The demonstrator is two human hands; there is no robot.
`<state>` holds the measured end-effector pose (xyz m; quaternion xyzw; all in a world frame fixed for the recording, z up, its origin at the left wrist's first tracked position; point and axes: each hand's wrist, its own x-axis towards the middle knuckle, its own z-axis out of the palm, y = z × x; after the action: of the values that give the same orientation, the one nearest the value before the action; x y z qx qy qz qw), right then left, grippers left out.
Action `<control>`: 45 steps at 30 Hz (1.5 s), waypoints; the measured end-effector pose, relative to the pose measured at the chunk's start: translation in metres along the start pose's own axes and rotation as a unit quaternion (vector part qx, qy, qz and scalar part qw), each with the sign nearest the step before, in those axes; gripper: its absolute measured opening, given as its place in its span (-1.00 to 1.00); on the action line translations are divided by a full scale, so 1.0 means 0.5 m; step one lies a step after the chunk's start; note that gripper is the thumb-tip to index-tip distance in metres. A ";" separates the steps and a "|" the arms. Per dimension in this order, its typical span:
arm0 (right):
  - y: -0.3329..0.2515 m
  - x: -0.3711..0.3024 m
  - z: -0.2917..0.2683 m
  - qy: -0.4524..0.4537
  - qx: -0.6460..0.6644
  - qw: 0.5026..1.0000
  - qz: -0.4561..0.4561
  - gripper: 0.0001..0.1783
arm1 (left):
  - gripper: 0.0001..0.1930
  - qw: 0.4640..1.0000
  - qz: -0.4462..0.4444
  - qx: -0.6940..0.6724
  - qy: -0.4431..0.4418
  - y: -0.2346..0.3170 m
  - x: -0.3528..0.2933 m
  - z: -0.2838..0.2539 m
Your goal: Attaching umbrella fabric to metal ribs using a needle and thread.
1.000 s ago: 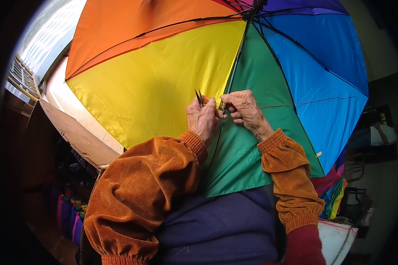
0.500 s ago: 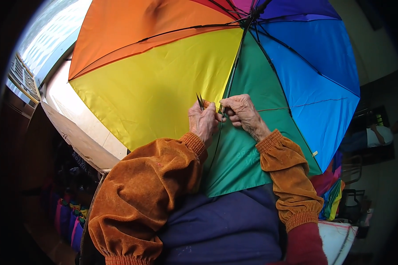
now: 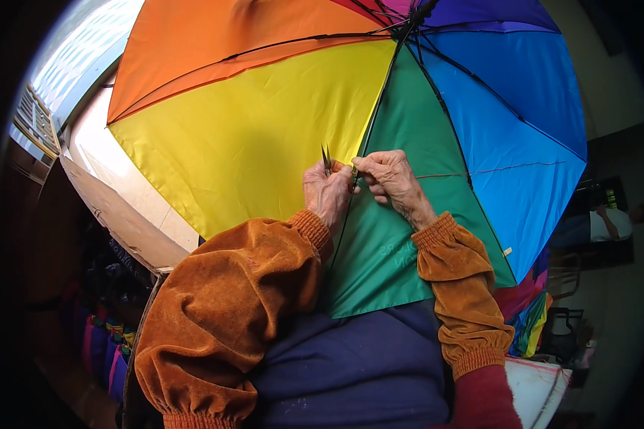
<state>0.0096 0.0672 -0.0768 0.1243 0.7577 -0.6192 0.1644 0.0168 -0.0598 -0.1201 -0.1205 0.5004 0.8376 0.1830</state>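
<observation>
An opened umbrella (image 3: 265, 121) with rainbow panels lies inside up over my lap, its dark metal ribs showing. My left hand (image 3: 327, 191) is closed around small pointed snips (image 3: 326, 160), blades up, and its fingertips touch the rib (image 3: 368, 132) between the yellow and green panels. Facing it, my right hand (image 3: 393, 179) pinches the umbrella at that rib and seam; whatever else is between its fingertips is too small to tell. A thin brownish thread (image 3: 504, 170) stretches from beside my right hand across the green and blue panels.
Left of the umbrella stands a cardboard box (image 3: 111, 214), with folded colourful umbrellas (image 3: 114, 357) below. More rainbow cloth (image 3: 533, 325) hangs at the right, above a white surface (image 3: 533, 393). A person (image 3: 612, 222) is in the background at far right.
The umbrella has shifted slightly upward in view. Both hands stay at the same rib, and my right fingertips have moved slightly up and left. The snips remain in my left hand.
</observation>
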 end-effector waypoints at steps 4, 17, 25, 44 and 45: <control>0.004 0.000 -0.001 0.003 0.003 1.000 -0.010 -0.74 | -0.89 0.998 -0.051 -0.013 -0.027 0.012 -0.002 -0.007; 0.026 0.008 -0.019 -0.010 -0.294 0.919 -0.263 -0.89 | -0.87 0.994 -0.070 0.030 -0.081 0.021 0.012 -0.025; 0.021 -0.030 -0.061 0.074 -0.391 0.818 -0.416 -0.93 | -0.85 0.995 0.012 0.063 -0.070 0.025 0.004 -0.031; -0.028 -0.056 -0.089 0.099 0.430 0.883 -0.161 -0.95 | -0.87 0.926 0.182 0.327 -0.040 0.004 0.038 -0.034; -0.025 -0.049 -0.069 0.088 0.418 0.894 -0.139 -0.95 | -0.87 0.927 0.176 0.330 -0.026 0.002 0.043 -0.037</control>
<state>0.0241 0.0988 -0.0496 0.1293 0.4502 -0.8816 -0.0578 -0.0027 -0.0725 -0.1361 0.0585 0.7566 0.6469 0.0750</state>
